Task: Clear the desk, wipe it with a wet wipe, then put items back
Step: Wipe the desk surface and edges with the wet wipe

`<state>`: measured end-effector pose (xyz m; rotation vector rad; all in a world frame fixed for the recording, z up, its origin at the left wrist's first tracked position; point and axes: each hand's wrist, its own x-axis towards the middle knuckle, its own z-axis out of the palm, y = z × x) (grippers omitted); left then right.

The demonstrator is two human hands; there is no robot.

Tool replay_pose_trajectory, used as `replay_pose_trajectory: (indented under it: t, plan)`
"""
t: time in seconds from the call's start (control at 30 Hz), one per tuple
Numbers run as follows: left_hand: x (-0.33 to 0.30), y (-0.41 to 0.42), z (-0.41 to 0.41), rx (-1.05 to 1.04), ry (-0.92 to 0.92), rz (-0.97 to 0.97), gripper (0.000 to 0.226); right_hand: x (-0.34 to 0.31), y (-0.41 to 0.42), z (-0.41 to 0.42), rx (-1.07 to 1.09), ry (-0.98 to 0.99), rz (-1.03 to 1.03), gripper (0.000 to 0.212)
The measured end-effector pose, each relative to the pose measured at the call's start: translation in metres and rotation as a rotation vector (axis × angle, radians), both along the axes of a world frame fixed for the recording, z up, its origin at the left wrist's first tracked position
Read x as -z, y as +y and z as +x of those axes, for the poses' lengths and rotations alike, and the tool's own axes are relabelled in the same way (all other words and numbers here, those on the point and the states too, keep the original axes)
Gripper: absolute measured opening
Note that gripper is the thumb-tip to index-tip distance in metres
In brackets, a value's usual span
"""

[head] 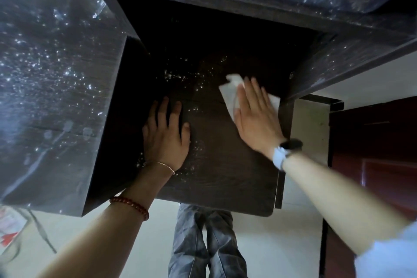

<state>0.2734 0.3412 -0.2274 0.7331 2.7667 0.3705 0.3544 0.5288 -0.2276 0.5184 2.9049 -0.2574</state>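
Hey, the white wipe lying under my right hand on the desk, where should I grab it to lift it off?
Probably the far corner of the wipe: it pokes out past the right hand fingertips and looks slightly lifted. Pinch from above; the rest lies pressed flat on the desk.

Dim, shadowed desk (pixel 225 165) recess; glare specks on dusty surfaces (wide-angle bending, blurred edges).

Desk top (pixel 216 165), centre of frame: open strip btwn left hand (pixel 165 133) and right hand (pixel 255 117), running to near edge. Left blocked by tall side panel (pixel 108 119), touching left hand's side. Top of frame: shelf (pixel 225 0) overhangs, back recess dark, low clearance. Upper right: slanted panel (pixel 338 61) closes in just beside wipe (pixel 230 92). Right edge drops to floor (pixel 304 142).
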Motion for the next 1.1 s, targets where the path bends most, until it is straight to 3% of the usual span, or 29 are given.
replay_pose_trajectory:
  t: [0.2, 0.33, 0.4, 0.47, 0.53, 0.6, 0.77, 0.83, 0.97, 1.1]
  plan:
    - [-0.003, -0.001, -0.002, -0.025, -0.026, 0.067, 0.056, 0.012, 0.014, -0.095, 0.26, 0.098, -0.026, 0.056]
    - [-0.007, -0.01, -0.003, -0.019, -0.037, 0.156, 0.054, 0.009, -0.043, -0.051, -0.394, 0.139, -0.074, 0.055]
    - [-0.009, -0.016, 0.002, -0.014, -0.032, 0.155, 0.052, 0.006, -0.033, -0.034, -0.582, 0.07, -0.082, 0.054]
    - [-0.01, -0.02, 0.006, 0.004, -0.024, 0.135, 0.052, 0.006, -0.008, -0.05, -0.441, 0.057, -0.043, 0.056]
    - [-0.007, -0.02, 0.008, 0.001, -0.02, 0.11, 0.052, 0.005, 0.009, -0.086, -0.054, 0.069, -0.036, 0.056]
    - [-0.006, -0.019, 0.009, -0.019, -0.011, 0.098, 0.052, 0.004, 0.001, -0.122, 0.153, 0.082, -0.06, 0.059]
    - [-0.006, -0.024, 0.011, 0.004, -0.004, 0.11, 0.05, 0.009, -0.06, -0.143, -0.065, 0.19, -0.201, 0.058]
    - [-0.005, -0.027, 0.01, 0.017, -0.013, 0.125, 0.05, 0.006, -0.058, -0.132, -0.153, 0.219, -0.264, 0.058]
    - [-0.003, -0.027, 0.009, -0.003, -0.012, 0.157, 0.05, 0.002, -0.017, -0.101, -0.539, 0.11, -0.212, 0.067]
    - [-0.003, -0.026, 0.011, -0.023, -0.025, 0.137, 0.051, 0.005, -0.01, -0.142, -0.218, 0.109, -0.22, 0.067]
